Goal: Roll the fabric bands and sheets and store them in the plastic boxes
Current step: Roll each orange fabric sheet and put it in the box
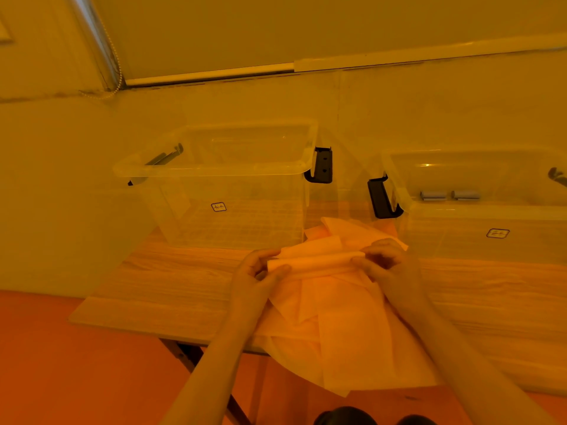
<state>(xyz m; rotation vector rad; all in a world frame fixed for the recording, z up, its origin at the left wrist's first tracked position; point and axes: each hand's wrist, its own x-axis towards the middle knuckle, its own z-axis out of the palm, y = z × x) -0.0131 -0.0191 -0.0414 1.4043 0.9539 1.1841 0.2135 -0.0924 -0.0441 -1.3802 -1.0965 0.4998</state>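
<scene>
Rolling is under way on the sheet [334, 308], a thin pale fabric piece lying on the table [171, 280] and spilling over its near edge toward the person. Taking the sheet as the landmark: the left hand [257, 271] pinches the left end of the rolled far edge, fingers and thumb curled round it; the right hand [383, 262] grips the right end the same way. The roll [316, 259] runs left to right between the two hands, its long axis parallel to the table's near edge, so each hand's grip sits on one end and neither is nearer than the other. The loose remainder of the sheet lies on the near side of the roll, which suggests the roll must travel toward the person to take it up.

Beyond the sheet stand two clear plastic boxes: the left box [214, 170], just behind and left, and the right box [484, 216], behind and right. Two small grey rolls [449, 195] lie in the right box; the left box looks empty, though its clear walls make that uncertain. One sheet is in hand; whether it is a single layer or several I cannot tell.
</scene>
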